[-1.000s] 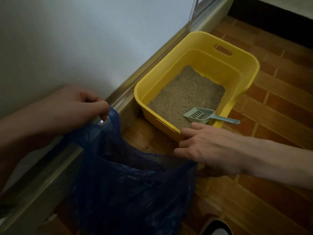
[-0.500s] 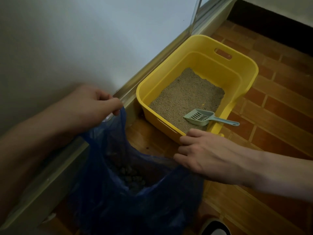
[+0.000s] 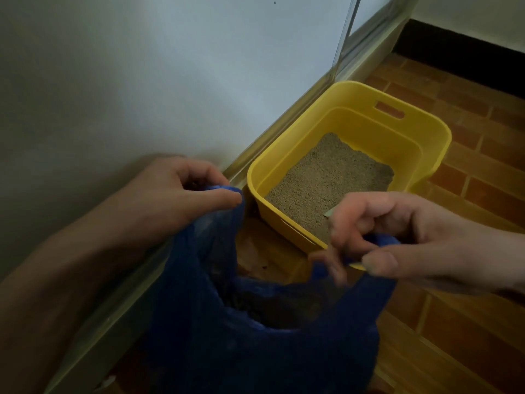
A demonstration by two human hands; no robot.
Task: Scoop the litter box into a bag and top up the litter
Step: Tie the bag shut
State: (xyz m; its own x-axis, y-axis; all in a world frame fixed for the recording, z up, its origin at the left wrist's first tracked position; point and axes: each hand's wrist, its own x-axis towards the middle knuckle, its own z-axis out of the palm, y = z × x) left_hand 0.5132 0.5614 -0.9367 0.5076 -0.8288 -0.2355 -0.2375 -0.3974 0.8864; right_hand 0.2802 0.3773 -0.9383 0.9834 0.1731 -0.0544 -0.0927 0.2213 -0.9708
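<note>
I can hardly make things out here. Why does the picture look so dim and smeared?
Head view: light is weak, so the wall is grey and the blue bag nearly black inside; the right hand is smeared, fingers ghosted; the left hand is sharper; the yellow box is the brightest thing; the wide lens bends the straight edges.

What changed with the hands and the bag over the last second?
The right hand came up off the bag's edge and now pinches the blue bag's right handle; the left hand lifted its handle higher. The mouth is held open. The yellow litter box stayed put; the scoop is now mostly hidden behind the right hand.
</note>
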